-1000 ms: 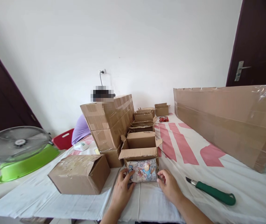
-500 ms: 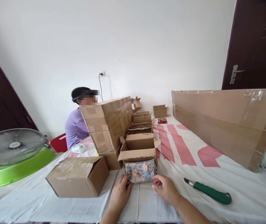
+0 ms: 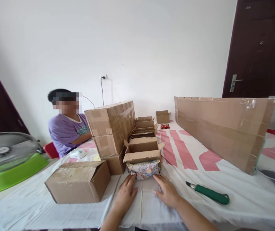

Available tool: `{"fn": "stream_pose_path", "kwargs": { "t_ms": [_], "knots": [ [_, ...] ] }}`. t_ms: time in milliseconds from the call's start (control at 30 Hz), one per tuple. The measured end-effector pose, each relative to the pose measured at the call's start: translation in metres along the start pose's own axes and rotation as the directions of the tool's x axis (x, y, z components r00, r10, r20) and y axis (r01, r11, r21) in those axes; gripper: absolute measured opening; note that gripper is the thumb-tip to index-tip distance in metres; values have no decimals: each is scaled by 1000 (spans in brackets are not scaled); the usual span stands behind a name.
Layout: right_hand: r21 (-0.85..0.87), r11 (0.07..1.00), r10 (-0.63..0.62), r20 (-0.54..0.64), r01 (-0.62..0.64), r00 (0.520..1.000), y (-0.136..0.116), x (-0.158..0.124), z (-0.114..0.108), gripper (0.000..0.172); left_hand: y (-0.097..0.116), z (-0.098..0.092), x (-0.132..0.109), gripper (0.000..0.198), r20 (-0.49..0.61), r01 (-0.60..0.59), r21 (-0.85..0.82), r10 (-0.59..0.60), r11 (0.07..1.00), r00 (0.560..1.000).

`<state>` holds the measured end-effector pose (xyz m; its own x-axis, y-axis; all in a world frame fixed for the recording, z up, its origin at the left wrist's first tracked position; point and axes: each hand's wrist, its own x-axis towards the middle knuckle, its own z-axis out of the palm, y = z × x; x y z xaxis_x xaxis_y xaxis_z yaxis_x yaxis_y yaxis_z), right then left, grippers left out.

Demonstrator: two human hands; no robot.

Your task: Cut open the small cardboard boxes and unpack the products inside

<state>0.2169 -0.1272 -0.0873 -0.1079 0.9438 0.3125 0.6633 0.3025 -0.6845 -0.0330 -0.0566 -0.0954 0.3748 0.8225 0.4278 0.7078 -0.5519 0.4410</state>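
A pale packet with a colourful cartoon print (image 3: 144,169) stands on its long edge against the near side of an open cardboard carton (image 3: 142,157). My left hand (image 3: 125,194) lies low at the packet's left end, its fingers stretched forward and touching the lower front. At the opposite end my right hand (image 3: 167,192) has its fingers spread, the fingertips on the packet's lower right corner. Neither hand is wrapped round it. To the right of my right hand lies a green-handled utility knife (image 3: 211,193) with its blade out.
A closed carton (image 3: 77,183) sits at left, near a tall stack of taped cartons (image 3: 110,128). Several open cartons (image 3: 144,123) run back in a row. A long cardboard panel (image 3: 221,128) stands at right. A seated person (image 3: 66,131) is behind the stack.
The packet has moved forward and tipped more upright against the carton. My fingers have straightened from a pinch at its ends. The view has turned right, and the other person faces more this way.
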Motion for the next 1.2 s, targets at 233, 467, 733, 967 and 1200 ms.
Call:
{"fn": "stream_pose_path", "kwargs": {
  "t_ms": [233,467,733,967,1200],
  "knots": [
    [42,998,48,-146,-42,988,4,-3,5,57,-2,2,-1,56,-33,6,-40,-8,999,999],
    [87,996,47,-210,-29,977,6,-2,7,57,-9,7,-1,58,-128,-30,-13,28,999,991],
    [141,990,55,-205,-26,977,6,-2,8,61,-19,16,3,63,-48,18,157,-11,987,999],
    [155,988,47,-157,-22,987,7,-1,7,65,-16,16,6,66,-39,22,193,-14,981,999],
    [175,985,39,-160,-10,986,3,-4,3,60,-4,7,7,67,0,28,171,-29,985,1000]
  ]
}}
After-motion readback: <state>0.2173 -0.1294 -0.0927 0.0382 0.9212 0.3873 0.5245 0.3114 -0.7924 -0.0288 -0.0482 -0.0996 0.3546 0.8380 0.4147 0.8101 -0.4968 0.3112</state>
